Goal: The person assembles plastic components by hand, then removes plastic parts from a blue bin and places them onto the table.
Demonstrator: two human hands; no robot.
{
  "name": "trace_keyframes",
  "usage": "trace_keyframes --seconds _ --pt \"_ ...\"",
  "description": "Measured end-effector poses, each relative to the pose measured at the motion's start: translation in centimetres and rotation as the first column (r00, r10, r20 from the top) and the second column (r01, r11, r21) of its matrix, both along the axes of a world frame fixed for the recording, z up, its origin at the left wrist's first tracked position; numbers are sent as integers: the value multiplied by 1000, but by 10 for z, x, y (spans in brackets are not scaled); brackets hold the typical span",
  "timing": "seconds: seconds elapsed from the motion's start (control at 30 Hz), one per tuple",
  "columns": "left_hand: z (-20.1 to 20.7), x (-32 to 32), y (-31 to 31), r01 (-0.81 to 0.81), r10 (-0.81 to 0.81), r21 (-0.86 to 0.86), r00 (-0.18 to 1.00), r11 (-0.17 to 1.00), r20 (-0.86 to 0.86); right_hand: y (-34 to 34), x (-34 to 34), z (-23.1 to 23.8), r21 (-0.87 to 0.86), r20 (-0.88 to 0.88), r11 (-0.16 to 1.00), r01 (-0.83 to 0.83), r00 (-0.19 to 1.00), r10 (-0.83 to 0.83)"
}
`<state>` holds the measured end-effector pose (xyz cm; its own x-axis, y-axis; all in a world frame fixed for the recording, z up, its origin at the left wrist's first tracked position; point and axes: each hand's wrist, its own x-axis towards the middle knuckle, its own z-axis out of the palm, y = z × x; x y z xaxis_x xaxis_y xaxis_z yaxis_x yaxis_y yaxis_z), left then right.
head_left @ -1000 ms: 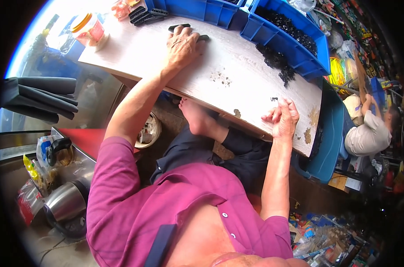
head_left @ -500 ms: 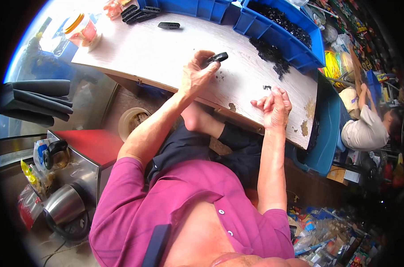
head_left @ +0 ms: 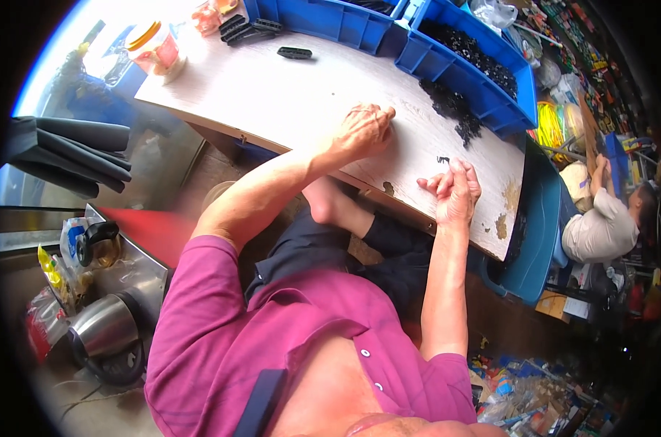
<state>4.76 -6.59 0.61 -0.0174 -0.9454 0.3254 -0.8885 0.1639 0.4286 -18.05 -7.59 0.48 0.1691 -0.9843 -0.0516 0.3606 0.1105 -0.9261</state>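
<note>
My left hand (head_left: pixel 365 132) is over the middle of the white table (head_left: pixel 250 87), turned knuckles up with its fingers curled under. What those fingers hold, if anything, is hidden beneath the hand. My right hand (head_left: pixel 456 195) is at the table's right part, thumb and fingertips drawn together; anything in the pinch is too small to make out. Just beyond its fingertips lies a small black piece (head_left: pixel 442 159). A heap of small black pieces (head_left: pixel 453 113) lies further back, against a blue bin (head_left: pixel 483 102). One black elongated plastic part (head_left: pixel 294 53) rests alone at the far left.
Several more black parts (head_left: pixel 247 29) lie at the far left by a second blue bin (head_left: pixel 323 25). A lidded plastic jar (head_left: pixel 156 51) stands on the left corner. A teal tub (head_left: pixel 531 233) is right of the table. A co-worker (head_left: pixel 600 226) sits beyond it.
My left hand has turned over and moved right and slightly down; the black part that showed in its fingers is out of sight. My right hand keeps much the same pose.
</note>
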Motion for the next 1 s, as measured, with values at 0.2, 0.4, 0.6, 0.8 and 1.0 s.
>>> trace_keyframes --seconds 0.2,0.4,0.6,0.8,1.0 --pt "10 1 14 50 -57 98 996 994 68 2 5 2 -24 2 1000 19 1000 -19" --pt "6 6 19 85 -77 102 994 991 -76 3 7 1 -5 -1 999 48 999 -48" --pt "15 8 32 70 -79 149 996 986 49 4 6 0 -35 5 999 38 999 -38" --pt "9 12 42 131 -131 53 991 990 -11 9 4 1 -17 20 999 39 999 -38" --pt "-11 -15 53 4 -80 -163 883 987 -463 16 14 6 -6 101 999 -46 994 46"
